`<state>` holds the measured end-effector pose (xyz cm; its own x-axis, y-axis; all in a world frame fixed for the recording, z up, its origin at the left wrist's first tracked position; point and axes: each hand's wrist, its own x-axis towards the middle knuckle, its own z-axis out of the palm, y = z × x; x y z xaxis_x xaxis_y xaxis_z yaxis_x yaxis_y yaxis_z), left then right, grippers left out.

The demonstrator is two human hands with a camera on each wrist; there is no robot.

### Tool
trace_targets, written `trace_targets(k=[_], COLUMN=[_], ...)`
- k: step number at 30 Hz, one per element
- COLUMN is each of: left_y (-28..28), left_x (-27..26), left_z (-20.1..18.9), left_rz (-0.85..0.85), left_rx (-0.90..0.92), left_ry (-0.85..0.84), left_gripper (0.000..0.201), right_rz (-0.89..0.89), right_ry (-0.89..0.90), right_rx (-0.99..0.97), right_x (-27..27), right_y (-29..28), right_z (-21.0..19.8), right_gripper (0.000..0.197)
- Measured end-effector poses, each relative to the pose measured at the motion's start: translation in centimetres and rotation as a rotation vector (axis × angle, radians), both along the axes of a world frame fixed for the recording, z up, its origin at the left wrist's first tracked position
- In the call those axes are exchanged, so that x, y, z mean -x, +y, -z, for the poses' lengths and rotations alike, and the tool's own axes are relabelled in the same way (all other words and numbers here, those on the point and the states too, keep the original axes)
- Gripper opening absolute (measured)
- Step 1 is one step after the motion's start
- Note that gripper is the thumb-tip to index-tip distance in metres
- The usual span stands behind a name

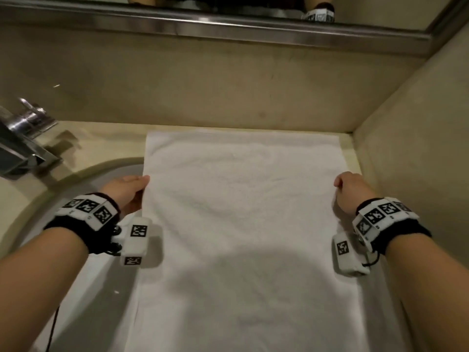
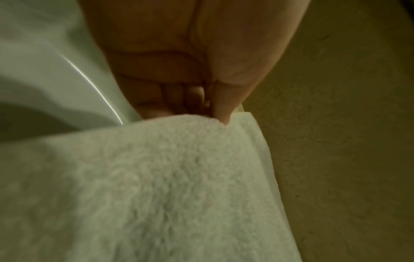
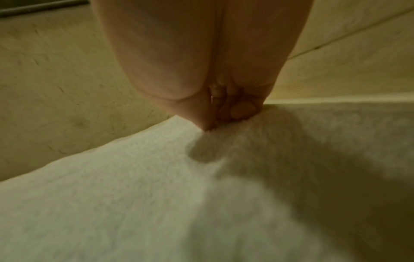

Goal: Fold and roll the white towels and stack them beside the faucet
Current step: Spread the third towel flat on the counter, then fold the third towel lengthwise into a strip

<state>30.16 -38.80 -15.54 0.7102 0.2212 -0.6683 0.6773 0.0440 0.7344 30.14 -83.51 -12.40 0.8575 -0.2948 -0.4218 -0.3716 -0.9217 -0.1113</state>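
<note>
**White towel held by both side edges on the vanity**

White terry cloth filled the middle of the head view: one towel (image 1: 243, 224) lay spread flat on the beige stone surface (image 1: 116, 141), its far end close to the back wall and its near end cut off by the bottom of the frame. Two hands held it. The left hand (image 1: 127, 191), at centre left, pinched the towel's left edge between thumb and curled fingers (image 2: 154, 109). The right hand (image 1: 351, 191), at centre right, pinched the right edge the same way, its fingers (image 3: 243, 109) tucked under. One faucet (image 1: 22, 133) showed at the upper left, partly cropped, well apart from the towel. One sink basin (image 1: 83, 179) curved along the left, its lower part hidden by the left forearm. Both wrist views were blurred and dim.
</note>
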Motion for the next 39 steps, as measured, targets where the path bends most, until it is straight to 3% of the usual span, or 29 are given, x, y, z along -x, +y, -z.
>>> trace_targets(k=[6,14,18,19,21,25,28,31,35,39], left_y=[-1.7,-1.2,-2.0,-2.2,-3.1,-5.3,-5.5,-4.2,-3.1,-3.7], left_x=[-0.4,-1.3,0.2,1.0,3.6,12.9,21.0,27.7,32.8,33.6], left_z=[-0.5,-0.4,-1.6,-2.2,-4.0,-7.3,-8.1,-7.3,-5.4,-4.2], left_rz=[0.168,0.159,0.254,0.28,0.344,0.731,1.031,1.203,1.212,1.124], left_rx=[-0.078,-0.224,-0.468,-0.552,-0.605,-0.663,-0.804,-0.911,-1.026,-1.044], left_ry=[-0.018,-0.086,-0.131,-0.147,-0.211,-0.332,-0.371,-0.311,-0.382,-0.49], left_gripper=[0.022,0.023,0.016,0.025,0.034,0.014,0.016,0.026,0.025,0.022], right_rz=[0.084,0.057,0.022,0.01,-0.007,-0.03,0.032,0.097,0.157,0.118], right_ry=[0.057,0.052,-0.079,-0.135,-0.239,-0.292,-0.203,-0.041,-0.035,-0.033], right_rx=[0.077,0.032,-0.038,-0.059,-0.105,-0.146,-0.138,-0.083,0.002,0.01], right_x=[-0.4,-0.7,2.4,3.6,7.0,16.9,24.6,30.6,34.6,33.9], right_y=[-0.5,0.4,0.4,0.7,1.3,2.3,2.6,2.7,2.9,1.6], right_z=[-0.6,-1.3,-3.2,-3.8,-5.4,-6.4,-5.0,-2.8,-0.8,-0.6], right_gripper=[0.028,0.029,0.033,0.034,0.031,0.026,0.026,0.03,0.027,0.024])
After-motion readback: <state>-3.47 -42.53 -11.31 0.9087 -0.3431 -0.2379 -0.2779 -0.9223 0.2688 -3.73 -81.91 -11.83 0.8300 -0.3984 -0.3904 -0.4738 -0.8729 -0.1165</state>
